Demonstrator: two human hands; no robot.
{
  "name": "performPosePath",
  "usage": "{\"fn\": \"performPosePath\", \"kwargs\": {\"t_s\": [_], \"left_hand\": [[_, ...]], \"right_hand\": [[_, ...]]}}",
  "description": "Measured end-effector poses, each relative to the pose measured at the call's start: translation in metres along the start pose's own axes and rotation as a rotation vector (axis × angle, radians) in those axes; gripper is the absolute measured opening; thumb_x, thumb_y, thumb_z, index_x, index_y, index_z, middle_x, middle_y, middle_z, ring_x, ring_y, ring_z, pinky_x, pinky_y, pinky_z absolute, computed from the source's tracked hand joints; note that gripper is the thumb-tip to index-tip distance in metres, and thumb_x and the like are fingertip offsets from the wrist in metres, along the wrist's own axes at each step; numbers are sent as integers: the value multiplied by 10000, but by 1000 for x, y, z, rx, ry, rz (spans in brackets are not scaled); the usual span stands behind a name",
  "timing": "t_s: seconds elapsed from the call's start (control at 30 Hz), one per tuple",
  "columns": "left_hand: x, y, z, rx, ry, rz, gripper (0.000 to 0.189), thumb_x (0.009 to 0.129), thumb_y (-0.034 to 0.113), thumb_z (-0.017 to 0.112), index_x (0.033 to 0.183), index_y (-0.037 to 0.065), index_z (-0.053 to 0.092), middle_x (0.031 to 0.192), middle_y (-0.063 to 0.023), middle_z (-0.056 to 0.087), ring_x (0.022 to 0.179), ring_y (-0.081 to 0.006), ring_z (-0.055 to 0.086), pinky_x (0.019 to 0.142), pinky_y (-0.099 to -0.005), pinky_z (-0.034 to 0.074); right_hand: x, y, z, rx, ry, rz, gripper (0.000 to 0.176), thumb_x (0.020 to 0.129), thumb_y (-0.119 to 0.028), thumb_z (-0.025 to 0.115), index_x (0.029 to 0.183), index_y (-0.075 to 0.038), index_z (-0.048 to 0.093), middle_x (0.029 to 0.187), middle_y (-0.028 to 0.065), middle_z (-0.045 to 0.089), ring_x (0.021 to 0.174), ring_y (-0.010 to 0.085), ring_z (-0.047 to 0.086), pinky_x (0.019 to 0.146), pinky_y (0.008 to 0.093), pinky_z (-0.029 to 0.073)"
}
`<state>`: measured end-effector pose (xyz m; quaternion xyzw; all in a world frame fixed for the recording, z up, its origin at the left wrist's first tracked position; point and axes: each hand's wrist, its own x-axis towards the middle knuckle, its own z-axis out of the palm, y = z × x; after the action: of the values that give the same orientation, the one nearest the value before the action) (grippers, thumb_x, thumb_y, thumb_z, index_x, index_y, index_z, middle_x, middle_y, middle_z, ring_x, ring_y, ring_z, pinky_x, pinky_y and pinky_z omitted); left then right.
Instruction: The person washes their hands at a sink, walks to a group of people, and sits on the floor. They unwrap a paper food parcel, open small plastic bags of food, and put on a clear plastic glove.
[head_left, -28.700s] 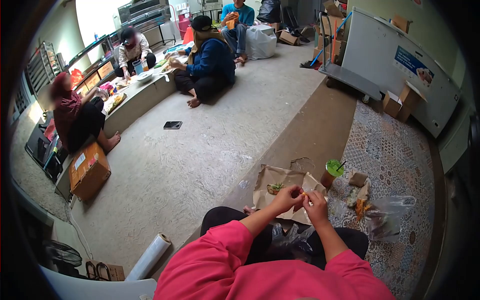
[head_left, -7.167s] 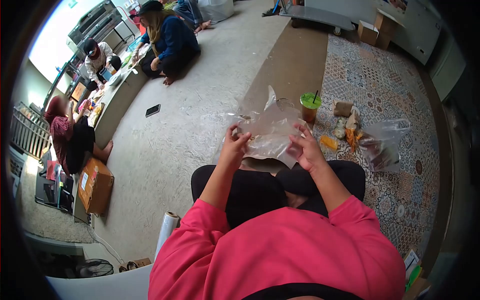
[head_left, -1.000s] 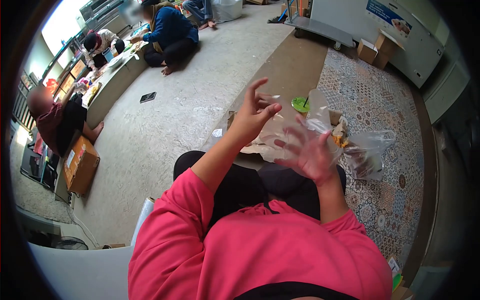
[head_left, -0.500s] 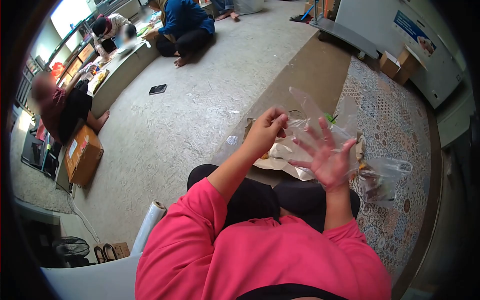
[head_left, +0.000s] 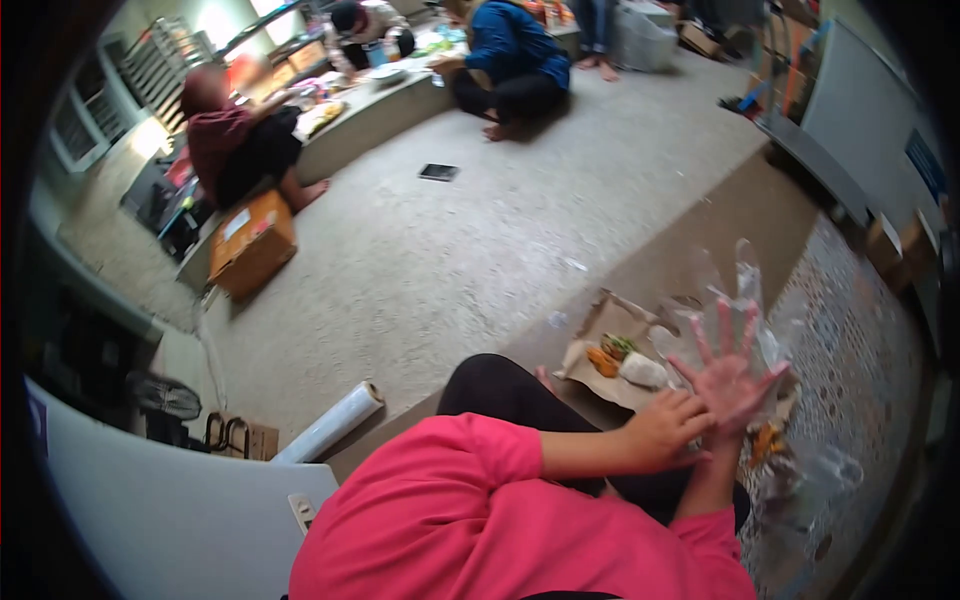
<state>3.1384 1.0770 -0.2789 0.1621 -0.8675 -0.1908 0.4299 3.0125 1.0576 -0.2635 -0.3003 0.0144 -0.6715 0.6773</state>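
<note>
My right hand (head_left: 732, 385) is raised with its fingers spread wide, inside a loose clear plastic glove (head_left: 748, 275) whose empty tips stick out beyond my fingers. My left hand (head_left: 668, 428) lies across my right wrist, its fingers curled on the glove's cuff. Behind my hands, brown wrapping paper (head_left: 590, 358) lies spread on the floor with food on it: a white lump of rice (head_left: 643, 371), an orange-brown piece (head_left: 602, 362) and some greens (head_left: 619, 345). A clear plastic bag (head_left: 825, 470) rests to the right, near more orange-brown food (head_left: 768, 440).
A phone (head_left: 439, 172) lies on the floor ahead. A cardboard box (head_left: 253, 245) stands at left, beside a seated person (head_left: 225, 135). Another person in blue (head_left: 512, 60) sits by a low platform (head_left: 375, 130). A plastic film roll (head_left: 335, 420) is at my left; a trolley (head_left: 835, 160) stands right.
My left hand has moved from the glove's finger area down to my right wrist. The view has swung left, and the food on the paper now shows.
</note>
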Motion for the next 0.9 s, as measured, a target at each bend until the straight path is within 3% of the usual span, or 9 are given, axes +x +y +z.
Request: {"fn": "performPosePath", "kwargs": {"t_s": [0.23,0.27,0.33,0.47,0.57,0.67,0.73,0.8,0.9], "left_hand": [[7,-4,16,100,42,94,311,652,169,549,932,53,479,843,-87,450,776,-228,450,649,-327,343],[8,-5,14,120,53,87,311,652,169,549,932,53,479,843,-87,450,776,-228,450,649,-327,343],[9,-1,13,52,58,127,288,631,134,523,904,54,477,829,-84,447,765,-223,453,646,-329,342],[6,4,9,-43,13,297,267,621,126,548,867,55,472,786,-75,429,730,-220,441,644,-333,336],[-8,13,16,-127,-58,342,271,611,133,567,853,59,471,771,-69,418,720,-220,432,651,-349,330],[-10,13,9,-48,-42,306,273,605,141,579,842,67,466,766,-67,410,728,-222,424,662,-366,323],[-8,22,2,-30,-58,243,317,611,149,569,901,70,468,791,-61,416,755,-214,425,668,-373,321],[-3,31,-4,82,146,263,400,607,178,569,978,73,462,818,-54,423,777,-207,424,675,-361,321],[3,33,3,229,33,240,507,587,220,579,1055,80,445,853,-57,432,799,-201,428,685,-355,325]], "right_hand": [[-1,-7,11,113,281,-133,653,736,-639,296,1289,-352,103,1368,-29,90,1243,310,-26,893,620,12],[-1,-8,4,119,267,-115,653,736,-639,296,1289,-352,103,1368,-29,90,1243,310,-26,893,620,12],[-1,-10,-3,-22,-101,-63,640,740,-635,290,1288,-357,110,1368,-34,80,1243,312,-26,897,610,-12],[1,-4,35,66,333,-175,694,731,-640,307,1301,-304,98,1369,1,76,1241,327,0,903,608,-8],[2,-2,50,14,477,-211,714,728,-639,321,1304,-280,100,1367,21,76,1240,337,5,903,612,-6],[-6,-2,38,21,426,-157,687,738,-600,361,1301,-305,100,1371,13,40,1241,330,2,903,615,45],[-7,-4,29,-14,393,-140,706,725,-623,354,1301,-307,95,1372,10,31,1242,328,-12,904,610,16],[-7,-1,25,-47,357,-120,726,711,-646,346,1301,-309,89,1372,6,22,1243,326,-26,905,605,-13],[-1,4,29,-203,394,-129,751,693,-666,353,1300,-318,81,1373,0,0,1246,312,-35,908,597,-31]]}}
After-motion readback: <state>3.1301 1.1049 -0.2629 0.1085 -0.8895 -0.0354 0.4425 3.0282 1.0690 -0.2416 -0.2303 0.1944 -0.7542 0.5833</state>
